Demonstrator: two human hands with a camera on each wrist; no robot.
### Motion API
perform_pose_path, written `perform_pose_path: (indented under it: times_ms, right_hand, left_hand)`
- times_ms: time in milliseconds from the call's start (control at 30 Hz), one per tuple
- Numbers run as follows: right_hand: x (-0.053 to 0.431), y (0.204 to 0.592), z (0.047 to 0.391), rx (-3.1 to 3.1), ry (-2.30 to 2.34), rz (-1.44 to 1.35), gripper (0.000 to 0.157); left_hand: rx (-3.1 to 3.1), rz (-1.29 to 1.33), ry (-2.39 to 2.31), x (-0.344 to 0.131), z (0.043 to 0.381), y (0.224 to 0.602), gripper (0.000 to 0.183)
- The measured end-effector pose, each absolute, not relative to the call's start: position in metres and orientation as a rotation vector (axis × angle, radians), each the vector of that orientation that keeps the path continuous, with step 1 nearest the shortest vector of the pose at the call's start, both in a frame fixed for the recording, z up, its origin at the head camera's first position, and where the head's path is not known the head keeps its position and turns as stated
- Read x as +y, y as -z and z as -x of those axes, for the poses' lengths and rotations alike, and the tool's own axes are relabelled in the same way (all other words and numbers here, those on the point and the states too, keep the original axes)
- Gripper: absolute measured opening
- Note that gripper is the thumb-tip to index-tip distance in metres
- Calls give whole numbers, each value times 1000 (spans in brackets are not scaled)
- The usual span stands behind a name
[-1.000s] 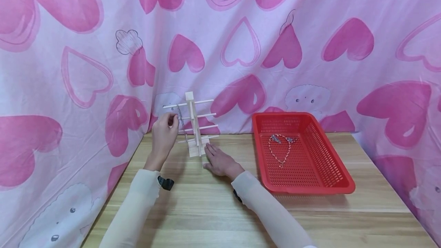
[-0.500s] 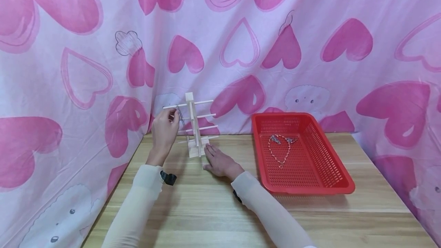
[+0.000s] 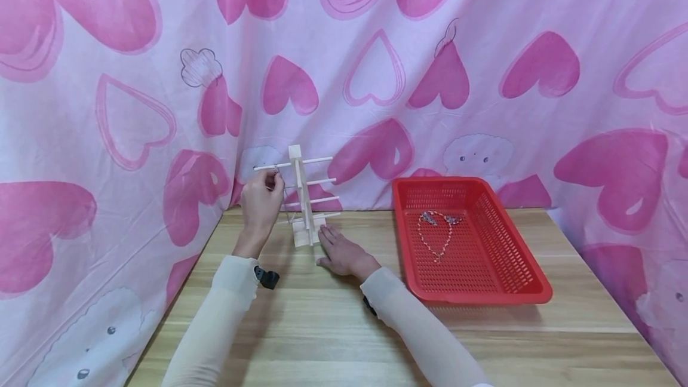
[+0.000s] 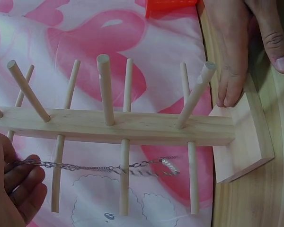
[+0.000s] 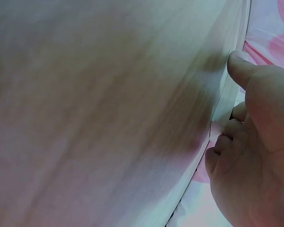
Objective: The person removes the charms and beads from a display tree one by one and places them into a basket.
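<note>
A light wooden peg rack [image 3: 302,187] stands upright on the table, round pegs sticking out on both sides. My left hand [image 3: 260,205] is at its upper left, just below the top peg [image 3: 263,167]. Thumb and fingers pinch one end of a silver jewellery chain [image 4: 85,167], which hangs down past the lower pegs in the left wrist view. Whether the chain loops over the top peg is hidden by the fingers. My right hand [image 3: 345,254] lies with extended fingers on the rack's base [image 4: 244,142], its fingertips touching the wood.
A red plastic basket [image 3: 537,282] stands on the right of the wooden table [image 3: 322,339]. Inside lies a beaded necklace [image 3: 421,235] with silvery chain ends. A pink heart-patterned cloth [image 3: 376,64] hangs behind and to the left.
My left hand has shifted slightly right, closer to the rack's upright, with the chain still pinched. More of the chain is now behind the fingers. The right hand has stayed on the base.
</note>
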State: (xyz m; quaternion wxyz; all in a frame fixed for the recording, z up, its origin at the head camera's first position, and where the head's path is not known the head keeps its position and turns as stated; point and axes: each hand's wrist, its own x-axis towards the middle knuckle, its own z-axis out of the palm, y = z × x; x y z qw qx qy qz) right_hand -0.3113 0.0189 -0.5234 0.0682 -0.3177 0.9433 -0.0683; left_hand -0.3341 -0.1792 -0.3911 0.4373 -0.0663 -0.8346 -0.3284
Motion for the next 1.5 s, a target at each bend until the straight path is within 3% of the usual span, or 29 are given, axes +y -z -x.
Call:
perform_pose_path:
  times_ms: [433, 1500]
  right_hand:
    - [19, 524, 311, 2838, 233, 938, 80]
    - [18, 525, 312, 2828, 293, 922, 78]
  left_hand:
    - [-2035, 159, 869, -180, 331, 389, 24]
    - [-1882, 110, 885, -213, 326, 375, 21]
